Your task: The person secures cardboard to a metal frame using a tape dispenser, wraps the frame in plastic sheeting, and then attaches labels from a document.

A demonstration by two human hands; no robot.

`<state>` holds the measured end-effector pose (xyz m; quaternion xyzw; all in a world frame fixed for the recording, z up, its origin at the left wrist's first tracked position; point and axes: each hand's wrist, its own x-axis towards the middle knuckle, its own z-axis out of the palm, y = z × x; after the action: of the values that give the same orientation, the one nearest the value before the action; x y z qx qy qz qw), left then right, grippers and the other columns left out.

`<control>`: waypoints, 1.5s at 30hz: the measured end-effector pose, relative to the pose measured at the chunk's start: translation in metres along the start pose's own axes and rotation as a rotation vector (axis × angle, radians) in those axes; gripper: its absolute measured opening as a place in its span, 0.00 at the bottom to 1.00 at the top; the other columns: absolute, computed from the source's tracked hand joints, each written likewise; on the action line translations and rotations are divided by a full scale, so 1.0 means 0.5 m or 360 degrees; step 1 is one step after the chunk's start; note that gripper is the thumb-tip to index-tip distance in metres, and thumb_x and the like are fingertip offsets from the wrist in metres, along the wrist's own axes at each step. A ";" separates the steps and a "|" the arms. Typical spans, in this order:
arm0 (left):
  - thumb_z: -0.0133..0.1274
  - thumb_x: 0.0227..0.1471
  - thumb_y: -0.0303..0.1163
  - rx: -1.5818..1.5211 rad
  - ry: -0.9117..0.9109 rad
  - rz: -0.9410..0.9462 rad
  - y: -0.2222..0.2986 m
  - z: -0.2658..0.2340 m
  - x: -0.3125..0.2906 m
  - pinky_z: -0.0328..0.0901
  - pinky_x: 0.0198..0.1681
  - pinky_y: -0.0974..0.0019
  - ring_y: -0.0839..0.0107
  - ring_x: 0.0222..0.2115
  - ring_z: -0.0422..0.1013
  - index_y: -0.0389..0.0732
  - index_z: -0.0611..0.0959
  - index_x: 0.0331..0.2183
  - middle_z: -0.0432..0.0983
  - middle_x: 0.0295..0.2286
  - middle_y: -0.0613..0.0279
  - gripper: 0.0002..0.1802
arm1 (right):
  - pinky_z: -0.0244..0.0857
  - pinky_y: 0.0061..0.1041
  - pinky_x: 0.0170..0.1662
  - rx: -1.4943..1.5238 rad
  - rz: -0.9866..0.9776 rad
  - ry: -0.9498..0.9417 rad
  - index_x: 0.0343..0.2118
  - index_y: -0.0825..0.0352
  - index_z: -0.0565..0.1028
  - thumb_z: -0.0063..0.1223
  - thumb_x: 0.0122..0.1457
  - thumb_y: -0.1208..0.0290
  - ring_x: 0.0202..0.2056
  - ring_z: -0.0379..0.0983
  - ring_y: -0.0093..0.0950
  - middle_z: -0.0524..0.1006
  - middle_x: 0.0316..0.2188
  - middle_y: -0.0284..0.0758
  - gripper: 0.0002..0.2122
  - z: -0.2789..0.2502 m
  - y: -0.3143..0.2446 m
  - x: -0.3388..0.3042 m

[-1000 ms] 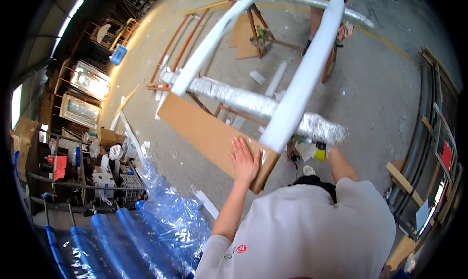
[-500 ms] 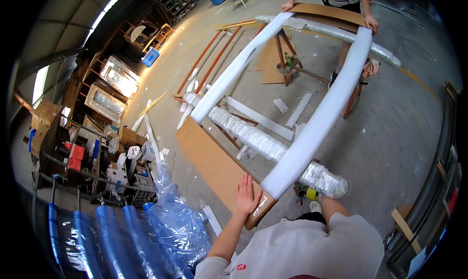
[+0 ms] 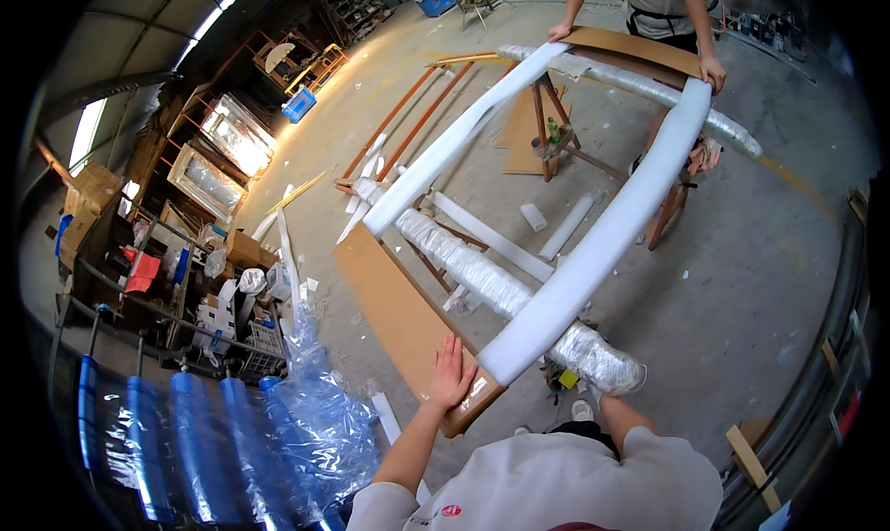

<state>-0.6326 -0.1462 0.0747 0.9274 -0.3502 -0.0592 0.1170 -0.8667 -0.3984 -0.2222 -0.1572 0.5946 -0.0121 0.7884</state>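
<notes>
Head view: wrapped frame [image 3: 607, 248] lies across silver-wrapped bars [image 3: 468, 257], long axis running near left to far right. Cardboard end strip [image 3: 394, 313] at near end, under left hand [image 3: 450, 383], nearer one; frame stretches far and right from it. Left grip spread flat, pinching nothing visible. Right hand hidden, grip cannot be told.

Pale shirt [image 3: 547, 480], short sleeves [image 3: 675, 475] (red emblem [image 3: 451, 511]), dark bottoms [image 3: 586, 430]; white shoes [image 3: 582, 410]

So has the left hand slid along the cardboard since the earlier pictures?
No: judged against the right-hand white foam strip, the left hand stays at about the same spot on the brown cardboard wrap.
</notes>
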 end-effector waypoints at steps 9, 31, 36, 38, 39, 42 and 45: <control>0.33 0.46 0.67 -0.3728 0.0332 -0.0262 -0.126 -0.146 0.002 0.51 0.54 0.48 0.46 0.53 0.50 0.35 0.54 0.54 0.50 0.54 0.44 0.48 | 0.44 0.40 0.57 0.0679 -0.0310 -0.0534 0.56 0.64 0.54 0.41 0.50 0.45 0.58 0.48 0.36 0.53 0.56 0.44 0.35 -0.052 -0.255 -0.160; 0.42 0.51 0.49 -0.2977 0.1137 -0.2172 -0.266 0.055 -0.643 0.64 0.38 0.62 0.65 0.37 0.70 0.38 0.73 0.40 0.73 0.38 0.56 0.24 | 0.49 0.31 0.55 -0.1615 -0.2418 -0.1417 0.54 0.69 0.56 0.48 0.53 0.65 0.53 0.56 0.34 0.60 0.53 0.42 0.27 0.420 -0.182 -0.614; 0.40 0.53 0.48 -0.2637 0.1202 -0.2366 -0.305 0.092 -0.908 0.64 0.37 0.64 0.68 0.34 0.72 0.39 0.73 0.40 0.76 0.33 0.60 0.23 | 0.47 0.40 0.56 -0.2731 -0.3058 -0.1628 0.51 0.70 0.60 0.56 0.43 0.63 0.53 0.55 0.47 0.61 0.49 0.50 0.32 0.531 0.103 -0.640; 0.41 0.53 0.47 -0.2635 0.1358 -0.2457 -0.312 0.122 -1.043 0.66 0.34 0.65 0.69 0.31 0.73 0.38 0.73 0.39 0.76 0.31 0.60 0.22 | 0.46 0.40 0.57 -0.2921 -0.3016 -0.1662 0.50 0.69 0.60 0.57 0.41 0.62 0.53 0.54 0.46 0.60 0.50 0.50 0.32 0.560 0.197 -0.628; 0.41 0.53 0.47 -0.2648 0.1463 -0.2522 -0.315 0.138 -1.114 0.66 0.33 0.65 0.68 0.31 0.73 0.38 0.73 0.38 0.76 0.31 0.59 0.22 | 0.44 0.40 0.57 -0.3064 -0.2977 -0.1549 0.51 0.70 0.60 0.58 0.40 0.62 0.54 0.53 0.46 0.60 0.50 0.50 0.33 0.575 0.231 -0.620; 0.42 0.53 0.46 -0.2771 0.1792 -0.2707 -0.319 0.185 -1.305 0.66 0.31 0.66 0.67 0.31 0.73 0.38 0.73 0.36 0.76 0.32 0.57 0.20 | 0.43 0.39 0.58 -0.3295 -0.3033 -0.1027 0.52 0.71 0.59 0.58 0.41 0.60 0.54 0.53 0.44 0.60 0.51 0.50 0.35 0.632 0.294 -0.595; 0.40 0.53 0.45 -0.2887 0.2247 -0.2968 -0.311 0.258 -1.490 0.66 0.29 0.65 0.66 0.30 0.73 0.40 0.73 0.33 0.76 0.32 0.57 0.18 | 0.47 0.36 0.57 -0.3252 -0.3114 -0.0402 0.51 0.72 0.59 0.58 0.43 0.57 0.54 0.54 0.44 0.60 0.52 0.50 0.35 0.677 0.309 -0.554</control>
<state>-1.1157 0.4388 -0.0694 0.2605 0.6419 0.1480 0.7058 -0.6551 -0.1156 0.0783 -0.9904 -0.0785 -0.1019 0.0505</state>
